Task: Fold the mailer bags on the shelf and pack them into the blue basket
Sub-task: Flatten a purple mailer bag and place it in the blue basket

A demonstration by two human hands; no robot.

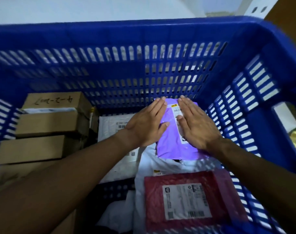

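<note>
Purple plastic lies under both hands: it is the purple mailer bag [173,144], and it rests inside the blue basket [143,34], close to the far wall. The left hand [146,124] lies flat on the left part of this bag, with the fingers straight and together, and the thumb points toward the other hand. The right hand [197,125] lies flat on the right part in the same way, with straight fingers. Neither hand is grasping anything; both only press on the bag from above. Between the two hands a white shipping label [176,110] on the bag shows, partly covered by the right thumb.

Under the left wrist, and to its left, there is a white mailer bag [110,125] with a barcode. Further left of the left hand, several cardboard boxes [45,124] stand packed together against the basket's left side. Nearer to the person than both hands, between the two forearms, a red mailer bag [155,208] with a printed label lies on top of another white bag [160,161], which reaches up under the near edge of the purple one.
</note>
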